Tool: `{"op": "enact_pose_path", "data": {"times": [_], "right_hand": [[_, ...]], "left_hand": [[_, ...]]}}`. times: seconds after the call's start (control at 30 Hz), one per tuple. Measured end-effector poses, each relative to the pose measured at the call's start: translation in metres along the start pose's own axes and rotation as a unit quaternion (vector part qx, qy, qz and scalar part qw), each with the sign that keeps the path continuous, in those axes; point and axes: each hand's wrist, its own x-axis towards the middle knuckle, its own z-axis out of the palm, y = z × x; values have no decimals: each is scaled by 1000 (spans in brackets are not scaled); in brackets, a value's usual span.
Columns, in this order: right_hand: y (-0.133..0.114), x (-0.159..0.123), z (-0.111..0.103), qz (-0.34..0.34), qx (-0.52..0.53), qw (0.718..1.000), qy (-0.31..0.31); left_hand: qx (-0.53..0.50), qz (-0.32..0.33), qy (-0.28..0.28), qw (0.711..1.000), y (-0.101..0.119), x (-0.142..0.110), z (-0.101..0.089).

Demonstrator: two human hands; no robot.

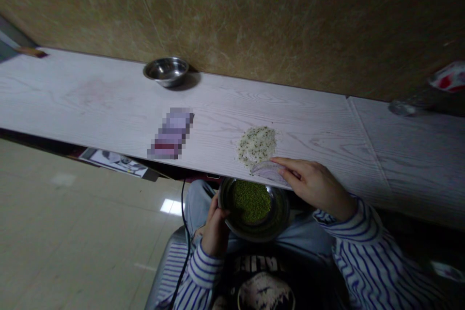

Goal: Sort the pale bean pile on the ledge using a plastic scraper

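My left hand point(215, 223) is closed on the left rim of a metal bowl point(281, 215), held over my lap just below the table's front edge. Green beans, which look like mung beans point(252, 202), lie in the bowl. My right hand point(312, 181) pinches a thin, see-through piece of plastic with a curved edge point(269, 170), low over the table edge above the bowl. Just beyond that plastic, a pile of white rice-like grains mixed with green beans point(257, 144) is spread on the table. What the plastic piece is exactly, I cannot tell.
A second metal bowl point(166, 71) stands on the white table point(109, 101) near the wall. Left of the grain pile lies a blurred-out flat object point(171, 133). A clear plastic bottle point(407, 105) lies at the right back. A black cable point(184, 213) hangs beside my left arm.
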Motion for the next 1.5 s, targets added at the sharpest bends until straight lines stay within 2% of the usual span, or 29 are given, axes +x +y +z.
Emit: {"op": "enact_pose_path", "data": {"times": [0.17, 0.67, 1.07, 1.5], "right_hand": [[5, -1, -4, 12, -13, 1000, 6], [2, 1, -2, 18, -22, 1000, -12], [-2, 6, 0, 17, -20, 1000, -15], [1, 3, 1, 7, -6, 1000, -25]], "left_hand": [[1, -11, 2, 1000, -1, 0, -2], [-19, -5, 11, 1000, 9, -6, 10], [-13, 17, 1, 1000, 6, -6, 6], [-5, -1, 17, 1000, 7, -4, 6]]}}
